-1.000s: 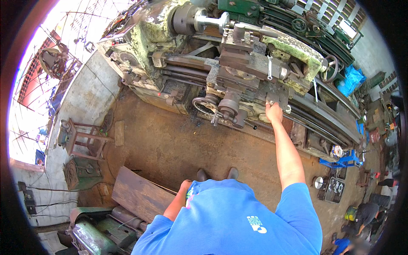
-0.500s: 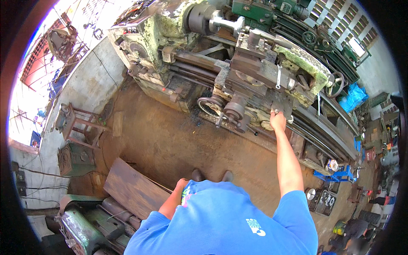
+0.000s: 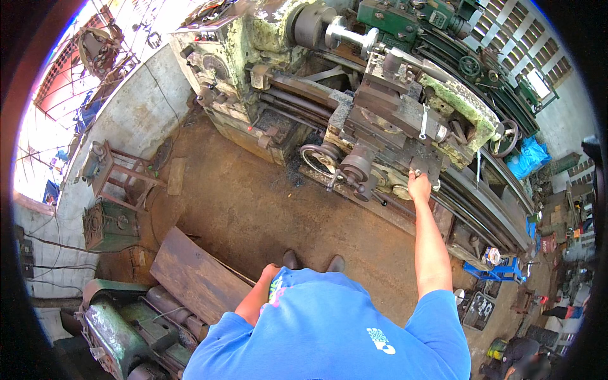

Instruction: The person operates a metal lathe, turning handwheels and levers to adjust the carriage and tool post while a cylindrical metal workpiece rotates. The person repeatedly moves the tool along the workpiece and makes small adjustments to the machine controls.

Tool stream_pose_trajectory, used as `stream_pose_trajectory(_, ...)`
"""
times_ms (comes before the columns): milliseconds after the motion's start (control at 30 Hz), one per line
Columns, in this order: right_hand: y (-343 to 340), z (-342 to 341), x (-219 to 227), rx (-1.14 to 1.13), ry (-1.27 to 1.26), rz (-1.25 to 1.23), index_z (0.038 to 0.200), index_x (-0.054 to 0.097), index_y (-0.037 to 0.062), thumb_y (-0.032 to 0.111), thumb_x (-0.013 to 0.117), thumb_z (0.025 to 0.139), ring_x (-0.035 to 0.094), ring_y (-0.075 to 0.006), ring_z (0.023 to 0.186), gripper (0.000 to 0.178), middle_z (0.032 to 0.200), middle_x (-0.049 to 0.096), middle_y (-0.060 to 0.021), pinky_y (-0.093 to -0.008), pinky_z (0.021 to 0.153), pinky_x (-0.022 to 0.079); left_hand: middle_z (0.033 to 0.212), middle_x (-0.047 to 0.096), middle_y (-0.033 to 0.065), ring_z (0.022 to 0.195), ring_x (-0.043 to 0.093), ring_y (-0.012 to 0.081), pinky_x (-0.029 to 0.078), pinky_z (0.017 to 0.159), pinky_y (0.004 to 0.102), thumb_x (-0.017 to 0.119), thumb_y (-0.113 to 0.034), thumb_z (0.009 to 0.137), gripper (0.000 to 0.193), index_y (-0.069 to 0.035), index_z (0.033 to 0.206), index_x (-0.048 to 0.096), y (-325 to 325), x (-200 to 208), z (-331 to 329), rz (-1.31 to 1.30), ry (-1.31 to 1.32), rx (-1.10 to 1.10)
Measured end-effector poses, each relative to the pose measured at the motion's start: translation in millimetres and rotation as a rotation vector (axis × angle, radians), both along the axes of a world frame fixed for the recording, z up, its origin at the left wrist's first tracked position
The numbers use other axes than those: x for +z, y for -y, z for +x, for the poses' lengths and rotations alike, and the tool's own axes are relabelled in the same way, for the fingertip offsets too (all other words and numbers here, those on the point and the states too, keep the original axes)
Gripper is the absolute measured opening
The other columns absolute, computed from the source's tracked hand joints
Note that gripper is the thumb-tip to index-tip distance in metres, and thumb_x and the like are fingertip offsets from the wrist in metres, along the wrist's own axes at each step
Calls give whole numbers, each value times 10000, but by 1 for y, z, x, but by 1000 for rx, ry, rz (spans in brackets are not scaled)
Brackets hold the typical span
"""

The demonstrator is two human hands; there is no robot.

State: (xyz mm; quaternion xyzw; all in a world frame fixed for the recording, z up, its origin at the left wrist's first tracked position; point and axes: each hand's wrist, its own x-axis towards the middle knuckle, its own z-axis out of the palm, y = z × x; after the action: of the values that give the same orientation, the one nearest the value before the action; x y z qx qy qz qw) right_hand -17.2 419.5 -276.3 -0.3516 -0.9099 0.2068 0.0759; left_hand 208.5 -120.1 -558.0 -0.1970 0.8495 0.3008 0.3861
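A large worn lathe point(image 3: 272, 69), its pale green paint peeling, stands in front of me. My right hand point(image 3: 418, 185) reaches to the front of its carriage point(image 3: 425, 159), fingers closed at the edge of a flat dark plate; what they hold is too small to make out. A wrench point(image 3: 424, 121) lies on the slide above that hand. To the hand's left are a handwheel point(image 3: 322, 158) and a crank point(image 3: 354, 170). A shiny stepped metal shaft point(image 3: 349, 37) sits in the chuck point(image 3: 311, 26). My left hand point(image 3: 270, 272) rests by my blue shirt, its fingers mostly hidden.
Behind stands a green lathe point(image 3: 396, 22). A wooden board point(image 3: 196, 272) and another green machine point(image 3: 120, 329) are at lower left. A small stand point(image 3: 130, 177) is by the wall. A blue rack point(image 3: 497, 271) and metal tray point(image 3: 481, 310) lie right; a person point(image 3: 522, 358) is lower right.
The view has shifted slightly, so the lathe appears a little farther right and lower. My right hand stays at the same spot on the carriage, and my left hand stays by my shirt.
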Motion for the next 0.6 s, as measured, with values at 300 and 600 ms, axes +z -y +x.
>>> stream_pose_trajectory(300, -2, 0, -3, 13, 16, 19, 1064, 585, -49, 427, 599, 884, 631, -463, 990, 509, 1018, 653, -313, -526, 859, 497, 1156, 675, 185, 1109, 635, 300, 492, 945, 361, 706, -468, 751, 559, -41, 1112, 701, 1, 5, -6, 13, 23, 9)
stream_pose_trajectory(600, 2, 2, 4, -17, 2, -19, 1066, 583, -50, 416, 590, 890, 628, -463, 995, 499, 1015, 650, -320, -532, 863, 493, 1207, 644, 207, 1168, 600, 319, 470, 976, 366, 701, -496, 741, 620, -30, 1149, 679, 8, -5, -11, 16, 70, -43)
